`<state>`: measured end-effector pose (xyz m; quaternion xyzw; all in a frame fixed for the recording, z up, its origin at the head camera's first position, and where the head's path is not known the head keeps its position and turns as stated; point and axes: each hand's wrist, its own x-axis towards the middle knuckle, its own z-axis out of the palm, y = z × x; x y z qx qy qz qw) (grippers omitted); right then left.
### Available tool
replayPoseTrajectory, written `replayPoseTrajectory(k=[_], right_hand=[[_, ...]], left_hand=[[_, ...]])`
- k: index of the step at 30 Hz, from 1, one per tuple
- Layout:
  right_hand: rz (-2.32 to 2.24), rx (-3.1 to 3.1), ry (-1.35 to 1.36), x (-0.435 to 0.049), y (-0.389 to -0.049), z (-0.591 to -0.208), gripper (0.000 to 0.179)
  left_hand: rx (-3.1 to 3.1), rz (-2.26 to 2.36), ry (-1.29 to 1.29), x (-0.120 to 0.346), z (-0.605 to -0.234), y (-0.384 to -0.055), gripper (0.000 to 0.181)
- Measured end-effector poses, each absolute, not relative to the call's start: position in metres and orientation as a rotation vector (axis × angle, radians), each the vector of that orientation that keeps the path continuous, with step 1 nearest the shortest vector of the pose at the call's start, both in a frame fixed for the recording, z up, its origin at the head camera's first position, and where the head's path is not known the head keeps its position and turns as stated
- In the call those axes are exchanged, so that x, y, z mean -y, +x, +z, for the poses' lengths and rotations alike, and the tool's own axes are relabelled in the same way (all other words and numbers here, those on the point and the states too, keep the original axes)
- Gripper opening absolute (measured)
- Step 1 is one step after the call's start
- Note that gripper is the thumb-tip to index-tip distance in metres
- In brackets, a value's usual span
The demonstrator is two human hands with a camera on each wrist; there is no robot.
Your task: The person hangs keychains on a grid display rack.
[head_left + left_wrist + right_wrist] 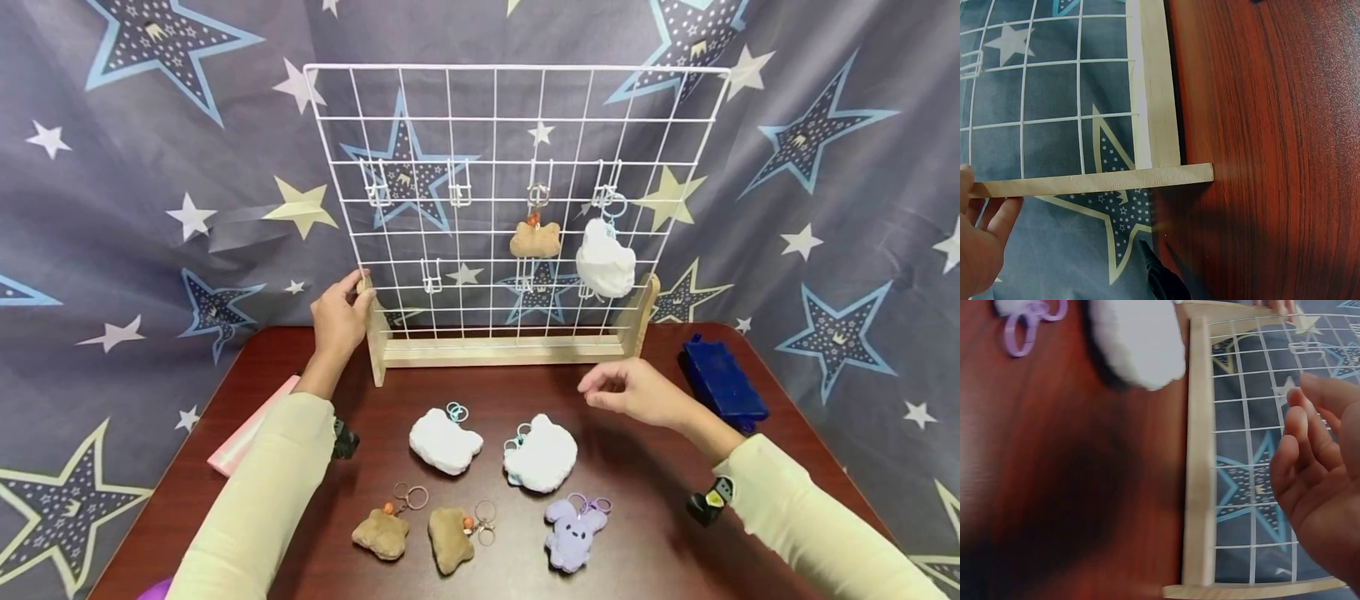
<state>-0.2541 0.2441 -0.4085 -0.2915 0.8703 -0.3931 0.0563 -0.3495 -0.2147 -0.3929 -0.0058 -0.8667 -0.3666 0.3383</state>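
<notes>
My left hand (341,315) pinches the top of the wooden side post (1085,183) on the left of a white wire grid rack (495,119). Over the table, in front of the rack's right part, my right hand (636,390) hovers with loosely bent fingers and holds nothing. A brown plush keychain (535,239) and a white plush keychain (606,260) hang from the grid. On the table lie two white plush keychains (444,442) (545,457), two brown ones (381,534) (451,540) and a purple one (572,536).
Several wire hooks (461,195) stick out from the grid. A blue plastic case (723,379) lies at the table's right, a flat pink object (251,429) at the left beside my forearm. A star-patterned curtain (480,33) hangs behind the rack.
</notes>
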Motion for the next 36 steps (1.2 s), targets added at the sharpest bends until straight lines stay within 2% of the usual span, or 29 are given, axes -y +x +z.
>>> replayPoseTrajectory(k=[15,25,36], right_hand=[[-1.161,-2.302,-1.106,-0.241,-0.226,-0.47,0.009],[-0.973,-2.306,-1.278,-0.231,-0.212,-0.485,0.019],[-0.874,-2.362,-1.426,-0.226,-0.208,-0.488,0.021]], left_hand=[[2.276,-0.972,0.004,0.218,-0.399,-0.342,0.036],[2.269,-0.976,-0.002,0.218,-0.397,-0.343,0.036],[2.257,-0.974,-0.018,0.217,-0.394,-0.346,0.036]])
